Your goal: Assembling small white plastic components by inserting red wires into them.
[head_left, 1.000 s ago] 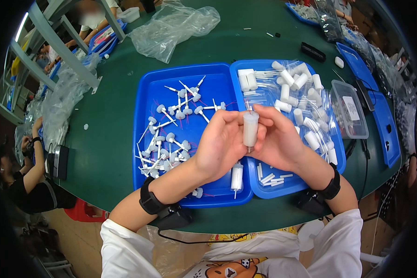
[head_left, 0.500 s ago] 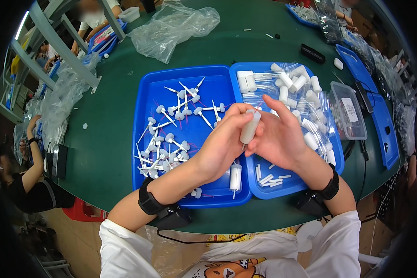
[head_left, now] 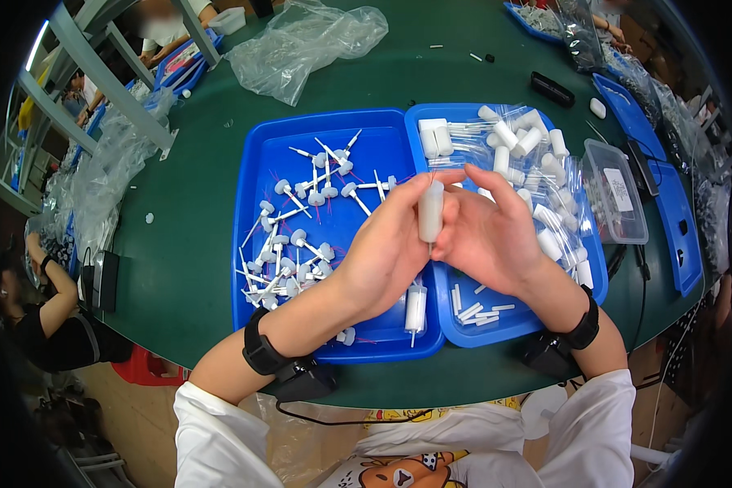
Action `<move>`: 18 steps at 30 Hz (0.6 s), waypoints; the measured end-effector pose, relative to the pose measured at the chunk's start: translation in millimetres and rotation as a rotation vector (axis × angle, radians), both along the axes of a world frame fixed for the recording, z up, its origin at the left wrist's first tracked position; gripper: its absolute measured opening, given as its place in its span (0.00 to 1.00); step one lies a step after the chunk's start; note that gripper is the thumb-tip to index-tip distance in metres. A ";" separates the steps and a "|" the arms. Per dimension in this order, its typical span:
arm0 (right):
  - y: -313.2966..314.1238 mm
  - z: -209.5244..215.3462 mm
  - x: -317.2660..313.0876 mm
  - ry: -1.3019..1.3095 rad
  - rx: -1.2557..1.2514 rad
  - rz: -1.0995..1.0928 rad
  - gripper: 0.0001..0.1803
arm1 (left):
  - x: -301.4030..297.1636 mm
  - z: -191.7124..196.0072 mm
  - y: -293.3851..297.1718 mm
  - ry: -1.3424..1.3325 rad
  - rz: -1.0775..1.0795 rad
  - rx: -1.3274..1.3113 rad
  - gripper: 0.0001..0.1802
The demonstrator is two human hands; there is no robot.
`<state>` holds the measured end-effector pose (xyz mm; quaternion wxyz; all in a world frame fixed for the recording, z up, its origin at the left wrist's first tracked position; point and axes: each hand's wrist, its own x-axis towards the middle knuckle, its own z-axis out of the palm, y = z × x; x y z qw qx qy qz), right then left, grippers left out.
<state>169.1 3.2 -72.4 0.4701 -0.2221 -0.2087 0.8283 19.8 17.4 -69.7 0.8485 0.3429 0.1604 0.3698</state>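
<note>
Over the line where the two blue trays meet, I hold a whitish translucent cylinder (head_left: 431, 213) roughly upright. A thin rod sticks out of its lower end, and fine pink threads show at its top. My left hand (head_left: 389, 248) is closed on its left side, the thumb lying along it. Curled fingers of my right hand (head_left: 494, 236) press against its right side, while a fingertip reaches over to the top. Some fingers are hidden behind the cylinder and the palms. Below my hands lies another white cylinder with a rod (head_left: 416, 309), in the left tray (head_left: 256, 159).
Several white rods with grey round caps and pink threads (head_left: 301, 240) lie in the left tray. White cylinders (head_left: 529, 142) and short white tubes (head_left: 480, 313) fill the right tray (head_left: 598, 260). A clear plastic box (head_left: 618, 195) stands at right, a plastic bag (head_left: 309, 45) behind.
The cylinder in my hands has turned from leaning right to nearly upright and shifted slightly left. My right hand's fingertip has come down to its top.
</note>
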 end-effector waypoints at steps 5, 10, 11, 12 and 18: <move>-1.7 1.9 -1.5 0.002 -0.073 -0.091 0.18 | 3.8 1.1 -1.1 -0.071 -0.007 -0.035 0.27; -2.4 0.4 1.3 -0.032 0.001 -0.051 0.14 | 1.9 -2.7 -1.2 -0.039 -0.010 0.065 0.24; -2.6 1.8 0.6 -0.033 0.000 -0.050 0.14 | 1.5 -2.4 -1.6 -0.040 -0.009 0.064 0.24; -2.6 3.5 -0.7 -0.032 -0.062 -0.075 0.14 | 1.0 -1.3 -2.2 -0.017 -0.002 0.066 0.24; -3.4 5.6 0.4 -0.042 -0.089 -0.054 0.16 | 2.2 -0.6 -4.0 0.047 0.015 0.081 0.20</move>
